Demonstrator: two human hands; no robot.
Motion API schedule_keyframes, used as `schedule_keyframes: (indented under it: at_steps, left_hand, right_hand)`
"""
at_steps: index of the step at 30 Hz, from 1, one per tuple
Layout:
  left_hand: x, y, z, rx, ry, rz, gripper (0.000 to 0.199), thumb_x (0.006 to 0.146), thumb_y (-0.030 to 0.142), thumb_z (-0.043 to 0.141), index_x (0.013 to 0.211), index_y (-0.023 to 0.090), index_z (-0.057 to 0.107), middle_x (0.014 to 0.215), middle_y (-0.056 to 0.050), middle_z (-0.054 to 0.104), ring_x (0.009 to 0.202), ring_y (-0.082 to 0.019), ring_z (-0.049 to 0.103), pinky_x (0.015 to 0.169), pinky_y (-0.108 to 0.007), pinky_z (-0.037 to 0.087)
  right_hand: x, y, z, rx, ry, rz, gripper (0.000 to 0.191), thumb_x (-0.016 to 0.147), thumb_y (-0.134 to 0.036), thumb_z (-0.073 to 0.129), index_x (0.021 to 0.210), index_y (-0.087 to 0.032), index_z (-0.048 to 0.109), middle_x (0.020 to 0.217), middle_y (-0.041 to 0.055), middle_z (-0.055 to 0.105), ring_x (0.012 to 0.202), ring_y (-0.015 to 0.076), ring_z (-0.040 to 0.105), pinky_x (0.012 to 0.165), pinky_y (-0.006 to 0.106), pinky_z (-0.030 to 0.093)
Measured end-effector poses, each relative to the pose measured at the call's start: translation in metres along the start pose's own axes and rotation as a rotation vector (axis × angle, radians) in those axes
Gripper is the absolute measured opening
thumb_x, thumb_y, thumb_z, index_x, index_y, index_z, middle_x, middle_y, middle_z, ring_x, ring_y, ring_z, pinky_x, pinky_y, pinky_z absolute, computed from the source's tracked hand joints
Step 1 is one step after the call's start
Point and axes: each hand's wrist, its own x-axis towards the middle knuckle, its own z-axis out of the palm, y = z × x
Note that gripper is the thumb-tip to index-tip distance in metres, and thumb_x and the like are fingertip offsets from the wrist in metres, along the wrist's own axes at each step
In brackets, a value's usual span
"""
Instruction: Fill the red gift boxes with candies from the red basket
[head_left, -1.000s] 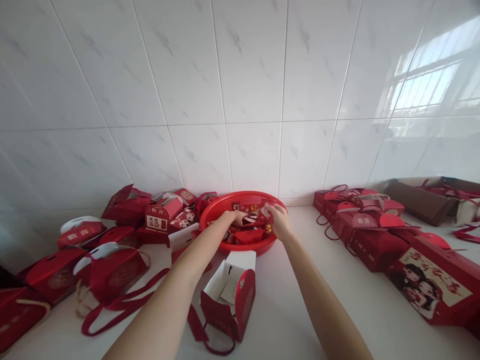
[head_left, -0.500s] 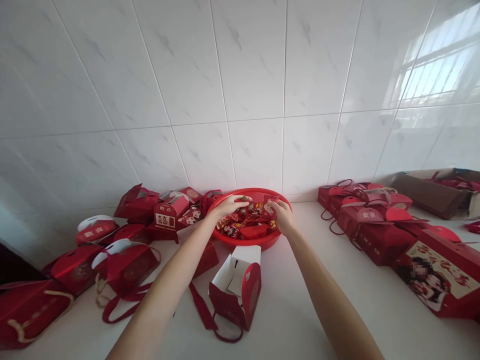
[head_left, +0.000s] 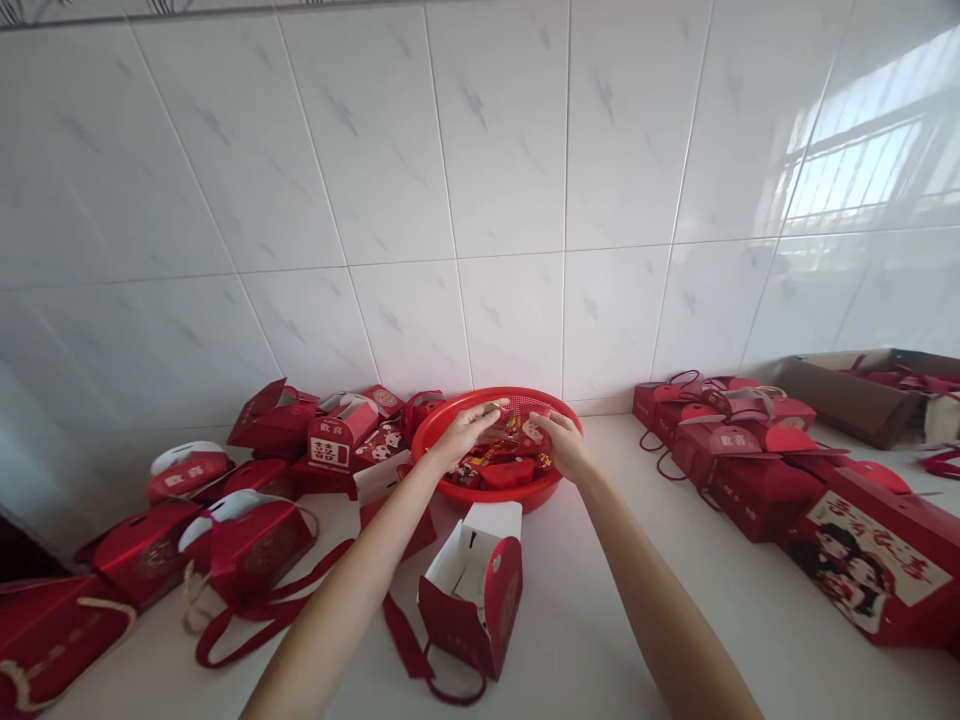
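Over the red plastic basket [head_left: 517,500], both hands are at work. My left hand [head_left: 466,432] pinches a small gold-brown wrapped candy [head_left: 491,408] between thumb and fingertips. A red candy packet [head_left: 534,428] is gripped in my right hand [head_left: 564,443], at the right side of the basket. Beneath them lie many wrapped candies [head_left: 502,472], mostly red, some with yellow or white print. Directly in front of the basket stands an open red gift box [head_left: 474,590], its white inside showing and its flaps up. A dark red ribbon [head_left: 405,632] trails beside it.
Several red gift boxes [head_left: 255,540] with ribbons and rope handles crowd the left. More closed boxes [head_left: 757,480] line the right, with a large printed one [head_left: 877,560] nearest. A cardboard carton [head_left: 840,400] sits at the far right. The tiled wall [head_left: 510,310] rises behind.
The view has tilted up slightly. Both hands stay over the basket with what they hold; my left hand has shifted a little to the right. The boxes stay in place.
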Motion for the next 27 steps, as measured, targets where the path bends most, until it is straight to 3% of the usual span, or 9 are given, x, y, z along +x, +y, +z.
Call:
schedule_keyframes:
  at_steps: [5, 9, 14, 18, 20, 24, 27]
  left_hand:
    - [0.001, -0.002, 0.008, 0.036, -0.006, 0.129, 0.044, 0.073, 0.015, 0.069, 0.116, 0.02, 0.074, 0.132, -0.005, 0.068, 0.133, -0.026, 0.055, 0.115, -0.039, 0.042]
    - [0.003, -0.005, 0.013, 0.013, -0.005, 0.141, 0.046, 0.069, 0.011, 0.066, 0.114, 0.018, 0.075, 0.134, -0.007, 0.067, 0.132, -0.028, 0.055, 0.115, -0.043, 0.042]
    - [0.006, -0.009, 0.017, -0.03, 0.006, 0.138, 0.049, 0.074, 0.011, 0.064, 0.123, 0.015, 0.069, 0.132, -0.01, 0.068, 0.121, -0.028, 0.064, 0.108, -0.046, 0.049]
    - [0.007, -0.011, 0.016, -0.035, 0.02, 0.12, 0.045, 0.073, 0.014, 0.072, 0.118, 0.016, 0.07, 0.129, -0.011, 0.069, 0.12, -0.027, 0.064, 0.104, -0.043, 0.051]
    - [0.006, -0.013, 0.015, -0.03, 0.004, 0.096, 0.043, 0.07, 0.016, 0.077, 0.113, 0.017, 0.072, 0.121, -0.01, 0.073, 0.114, -0.027, 0.067, 0.101, -0.042, 0.053]
    - [0.001, -0.02, 0.011, -0.009, -0.06, 0.026, 0.03, 0.058, 0.022, 0.087, 0.085, 0.015, 0.076, 0.086, -0.008, 0.078, 0.09, -0.028, 0.073, 0.086, -0.041, 0.057]
    - [0.001, -0.023, 0.009, -0.037, -0.049, 0.028, 0.034, 0.056, 0.035, 0.09, 0.079, 0.015, 0.075, 0.082, -0.007, 0.077, 0.085, -0.026, 0.072, 0.084, -0.041, 0.057]
  right_hand:
    - [0.002, -0.001, -0.004, 0.04, -0.036, 0.019, 0.03, 0.061, -0.04, 0.087, 0.07, -0.019, 0.068, 0.071, 0.0022, 0.07, 0.066, 0.0161, 0.066, 0.065, 0.029, 0.055]
    - [0.002, -0.002, -0.005, 0.043, -0.049, 0.028, 0.032, 0.059, -0.041, 0.088, 0.069, -0.018, 0.068, 0.068, 0.001, 0.068, 0.064, 0.0141, 0.063, 0.064, 0.027, 0.054]
    - [0.001, -0.003, -0.005, -0.005, -0.075, 0.032, 0.038, 0.055, -0.045, 0.09, 0.063, -0.019, 0.063, 0.065, 0.0011, 0.066, 0.064, 0.0151, 0.061, 0.063, 0.029, 0.051]
    - [0.002, 0.0, -0.006, -0.063, -0.087, 0.021, 0.04, 0.056, -0.048, 0.089, 0.064, -0.019, 0.063, 0.064, -0.0002, 0.064, 0.063, 0.0144, 0.058, 0.061, 0.029, 0.047]
    - [0.003, 0.001, -0.006, -0.088, -0.085, 0.017, 0.04, 0.056, -0.049, 0.088, 0.063, -0.019, 0.063, 0.064, -0.0006, 0.063, 0.062, 0.0137, 0.056, 0.06, 0.028, 0.046]
    - [0.004, 0.004, -0.007, -0.12, -0.087, 0.004, 0.043, 0.057, -0.052, 0.087, 0.06, -0.019, 0.06, 0.062, -0.0014, 0.061, 0.06, 0.0124, 0.052, 0.057, 0.027, 0.043]
    - [0.005, 0.004, -0.007, -0.125, -0.09, -0.013, 0.043, 0.059, -0.051, 0.086, 0.058, -0.02, 0.058, 0.06, -0.0022, 0.059, 0.058, 0.0118, 0.051, 0.058, 0.027, 0.042]
